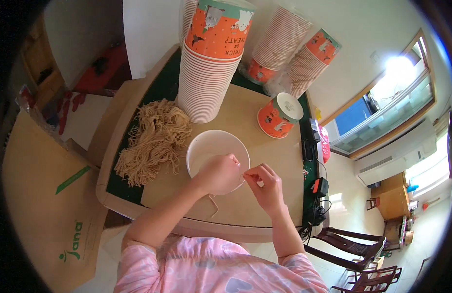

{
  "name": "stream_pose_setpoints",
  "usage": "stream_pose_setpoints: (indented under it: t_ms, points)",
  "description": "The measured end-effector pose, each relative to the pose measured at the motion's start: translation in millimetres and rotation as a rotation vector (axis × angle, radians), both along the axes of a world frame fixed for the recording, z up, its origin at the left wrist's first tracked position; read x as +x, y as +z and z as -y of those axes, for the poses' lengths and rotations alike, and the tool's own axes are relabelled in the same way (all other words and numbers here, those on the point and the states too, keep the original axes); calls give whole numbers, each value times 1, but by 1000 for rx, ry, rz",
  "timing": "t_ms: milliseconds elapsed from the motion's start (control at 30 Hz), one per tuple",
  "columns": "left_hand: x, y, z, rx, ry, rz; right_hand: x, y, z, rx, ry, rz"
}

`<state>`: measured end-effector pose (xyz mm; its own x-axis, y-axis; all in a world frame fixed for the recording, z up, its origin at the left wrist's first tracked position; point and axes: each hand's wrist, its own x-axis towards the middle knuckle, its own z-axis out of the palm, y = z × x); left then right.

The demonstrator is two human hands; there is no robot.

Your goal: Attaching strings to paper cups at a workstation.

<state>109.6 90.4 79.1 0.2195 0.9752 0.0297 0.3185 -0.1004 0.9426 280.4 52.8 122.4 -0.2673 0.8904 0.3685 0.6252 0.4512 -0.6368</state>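
A white paper bucket stands mouth up on the brown board in front of me. My left hand reaches over its mouth with fingers curled closed; what lies inside them is hidden. At the right rim my right hand pinches thumb and forefinger together, apparently on a thin string. A loose beige string end trails on the board below the bucket, partly behind my left forearm. To the left lies a tangled heap of beige strings.
A tall stack of orange-and-white paper buckets rises behind the heap. Two more stacks lean at the back, near plastic wrap. One orange bucket sits upside down at right. Black cables and an adapter line the right edge, above a dark chair.
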Motion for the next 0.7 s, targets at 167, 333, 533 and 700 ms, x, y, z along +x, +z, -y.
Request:
stream_pose_setpoints:
  t_ms: [167, 333, 533, 700]
  points:
    - [-11, 1, -23, -192, -397, -208, -10, -12, 11, 32, 5, -78]
    - [-9, 7, -33, -628, -541, -144, -14, -28, 15, 158, 54, -61]
    - [-10, 1, -35, -754, -528, 40, -15, -35, 18, 217, 29, -25]
    - [-9, 9, -22, -722, -450, 180, -12, -40, 22, 177, -56, -121]
